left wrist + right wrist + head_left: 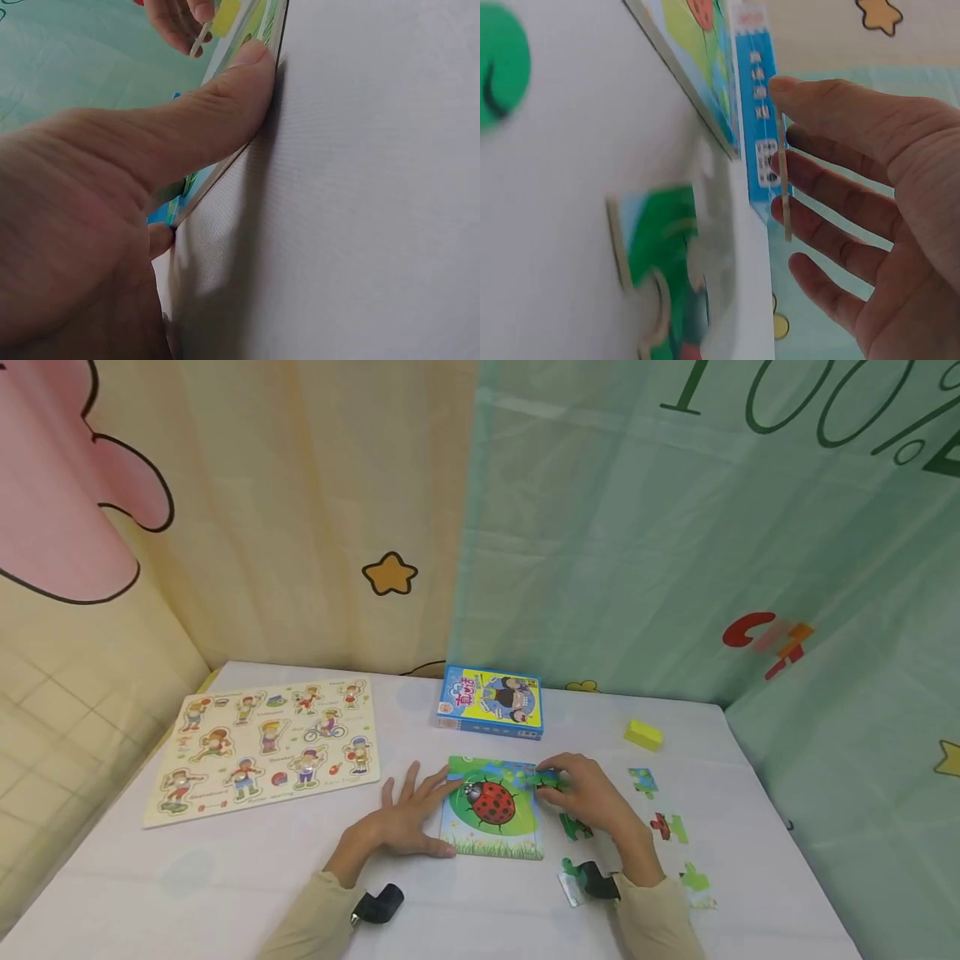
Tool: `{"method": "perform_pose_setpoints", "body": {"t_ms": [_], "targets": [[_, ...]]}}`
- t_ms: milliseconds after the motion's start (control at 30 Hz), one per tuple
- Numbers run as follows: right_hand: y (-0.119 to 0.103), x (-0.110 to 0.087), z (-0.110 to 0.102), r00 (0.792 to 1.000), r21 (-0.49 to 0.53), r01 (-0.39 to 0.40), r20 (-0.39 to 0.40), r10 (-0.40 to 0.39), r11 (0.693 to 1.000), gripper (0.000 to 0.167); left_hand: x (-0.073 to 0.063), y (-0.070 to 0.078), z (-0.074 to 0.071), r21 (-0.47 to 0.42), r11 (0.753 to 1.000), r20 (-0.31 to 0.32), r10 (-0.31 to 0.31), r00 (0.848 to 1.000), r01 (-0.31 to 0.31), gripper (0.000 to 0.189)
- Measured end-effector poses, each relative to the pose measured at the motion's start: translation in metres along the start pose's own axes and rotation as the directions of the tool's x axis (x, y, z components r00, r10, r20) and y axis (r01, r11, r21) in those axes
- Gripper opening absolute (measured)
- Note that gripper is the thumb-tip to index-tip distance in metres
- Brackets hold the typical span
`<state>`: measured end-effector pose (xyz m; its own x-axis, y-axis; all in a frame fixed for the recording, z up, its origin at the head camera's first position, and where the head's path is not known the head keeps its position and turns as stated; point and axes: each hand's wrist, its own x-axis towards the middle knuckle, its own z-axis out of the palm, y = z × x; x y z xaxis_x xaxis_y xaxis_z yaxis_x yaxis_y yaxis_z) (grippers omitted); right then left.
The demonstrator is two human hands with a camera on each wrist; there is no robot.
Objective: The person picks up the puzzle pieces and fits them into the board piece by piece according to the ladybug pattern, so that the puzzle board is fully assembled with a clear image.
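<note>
A ladybug jigsaw puzzle board lies flat in front of the person. The left hand, fingers spread, rests along its left side; in the left wrist view the thumb lies over the board's edge. Over the top right corner of the board, the right hand pinches a green puzzle piece between thumb and fingers. That piece appears edge-on, as a thin pale strip, in the right wrist view. Just below this hand lies a loose dark green piece.
More loose pieces lie at the right: a blue-green one, a red and green one, a light green one and one by the right wrist. Behind stand a blue game box and a yellow block. A wooden peg board lies left.
</note>
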<state>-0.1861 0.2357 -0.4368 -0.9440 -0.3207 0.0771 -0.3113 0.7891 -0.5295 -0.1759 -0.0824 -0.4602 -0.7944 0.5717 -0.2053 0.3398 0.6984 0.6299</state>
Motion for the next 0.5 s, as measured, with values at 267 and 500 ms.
{"method": "perform_pose_setpoints", "body": {"t_ms": [267, 500], "targets": [[-0.013, 0.008, 0.013, 0.995, -0.041, 0.1, 0.001, -0.1, 0.994, 0.024, 0.002, 0.002, 0.001, 0.026, 1.0, 0.001, 0.01, 1.0, -0.01, 0.095], [-0.021, 0.009, 0.018, 0.998, 0.003, 0.015, 0.068, -0.016, 1.0, 0.036, 0.002, 0.001, 0.0, 0.031, 0.999, 0.015, -0.006, 1.0, 0.006, 0.096]]}}
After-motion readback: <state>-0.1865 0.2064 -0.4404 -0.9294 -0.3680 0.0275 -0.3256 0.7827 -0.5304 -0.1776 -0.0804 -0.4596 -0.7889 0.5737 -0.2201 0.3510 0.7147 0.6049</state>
